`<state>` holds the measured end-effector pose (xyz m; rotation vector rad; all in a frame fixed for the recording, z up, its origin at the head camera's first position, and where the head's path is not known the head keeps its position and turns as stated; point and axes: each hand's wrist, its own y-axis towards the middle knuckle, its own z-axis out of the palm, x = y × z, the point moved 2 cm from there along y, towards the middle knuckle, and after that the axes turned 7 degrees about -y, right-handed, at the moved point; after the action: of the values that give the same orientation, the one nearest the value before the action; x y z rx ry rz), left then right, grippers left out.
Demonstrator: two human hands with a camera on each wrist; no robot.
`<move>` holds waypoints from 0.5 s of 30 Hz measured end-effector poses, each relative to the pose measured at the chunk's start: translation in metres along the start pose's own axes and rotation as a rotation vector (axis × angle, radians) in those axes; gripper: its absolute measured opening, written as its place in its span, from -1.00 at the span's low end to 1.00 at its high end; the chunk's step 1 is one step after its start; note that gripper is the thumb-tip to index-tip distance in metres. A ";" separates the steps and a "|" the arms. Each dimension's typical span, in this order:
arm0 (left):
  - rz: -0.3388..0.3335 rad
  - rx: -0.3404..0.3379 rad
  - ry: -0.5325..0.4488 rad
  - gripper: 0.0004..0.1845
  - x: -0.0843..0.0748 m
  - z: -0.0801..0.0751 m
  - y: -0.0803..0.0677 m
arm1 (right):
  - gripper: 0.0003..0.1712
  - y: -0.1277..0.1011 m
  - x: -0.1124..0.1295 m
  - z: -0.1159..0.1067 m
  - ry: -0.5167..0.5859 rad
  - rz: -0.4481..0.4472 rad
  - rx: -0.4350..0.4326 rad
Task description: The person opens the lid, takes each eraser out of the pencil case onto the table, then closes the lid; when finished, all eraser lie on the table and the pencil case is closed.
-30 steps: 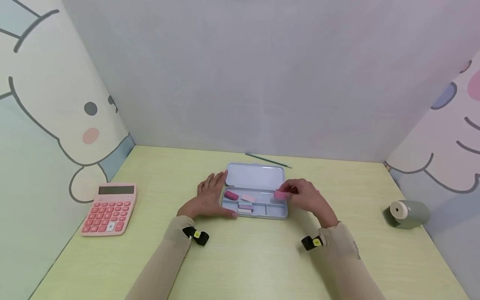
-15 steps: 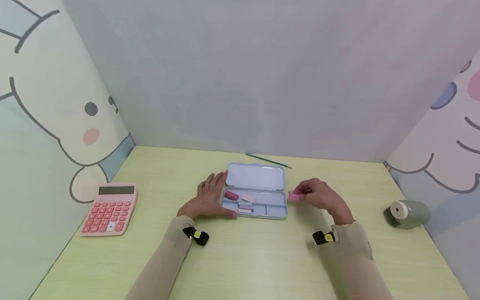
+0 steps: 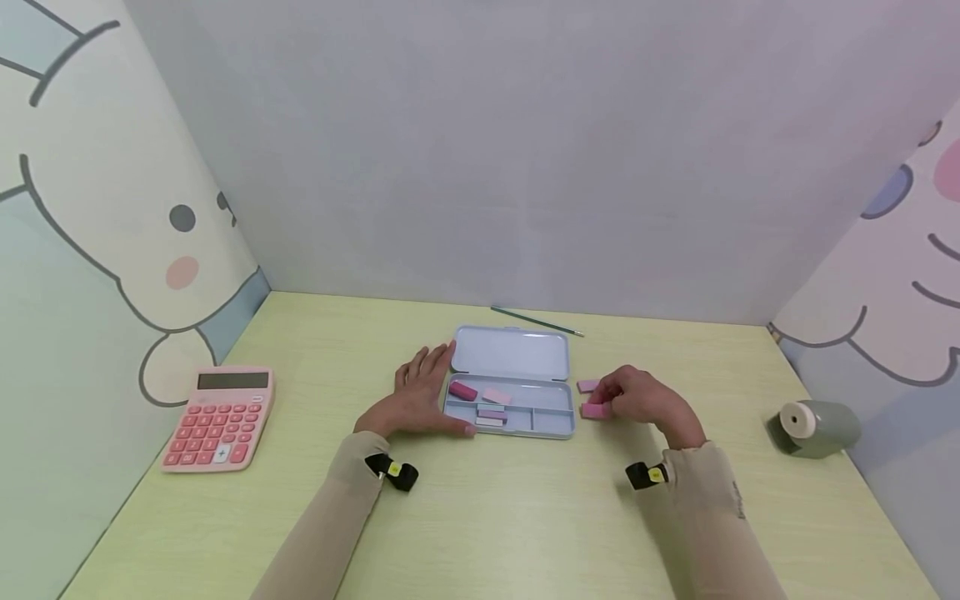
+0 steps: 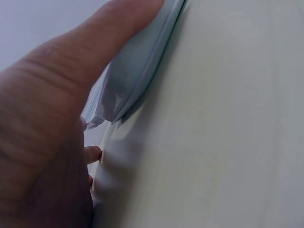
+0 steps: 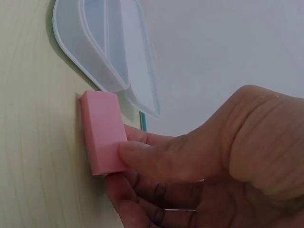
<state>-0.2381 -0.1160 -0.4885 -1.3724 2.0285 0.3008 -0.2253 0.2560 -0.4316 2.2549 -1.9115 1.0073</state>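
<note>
A pale blue pencil case [image 3: 553,422] lies with its lid folded back. Inside it are a dark pink block [image 3: 462,390], a pale pink block [image 3: 496,396] and several small purple, bluish and white pieces [image 3: 492,415]. My left hand [image 3: 420,400] rests against its left side, fingers spread and thumb along the front edge. Right of the case, my right hand [image 3: 637,396] pinches a pink eraser [image 5: 105,133] between thumb and fingers, close over the table. Just behind it lies another pink eraser [image 3: 587,386], partly covered by the fingers.
A thin dark green pencil [image 3: 536,320] lies behind the case near the back wall. At the far left of the table [image 3: 495,525] sits a pink calculator [image 3: 220,419]. A grey-green device with a cream knob [image 3: 817,427] stands at the far right.
My right hand has carried the pink eraser from over the case's right end to the table beside it, then slightly nearer. A second pink eraser now shows behind it. My left hand stays still.
</note>
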 end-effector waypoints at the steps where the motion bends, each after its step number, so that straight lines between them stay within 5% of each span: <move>1: 0.000 0.000 0.000 0.58 0.000 0.000 0.000 | -0.82 0.000 0.000 0.000 -0.008 -0.001 0.001; 15: 0.000 0.001 -0.004 0.58 0.000 0.000 0.000 | -0.72 0.001 0.001 0.001 -0.086 -0.043 -0.040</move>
<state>-0.2383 -0.1160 -0.4888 -1.3705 2.0250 0.3022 -0.2260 0.2548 -0.4321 2.3431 -1.8884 0.8728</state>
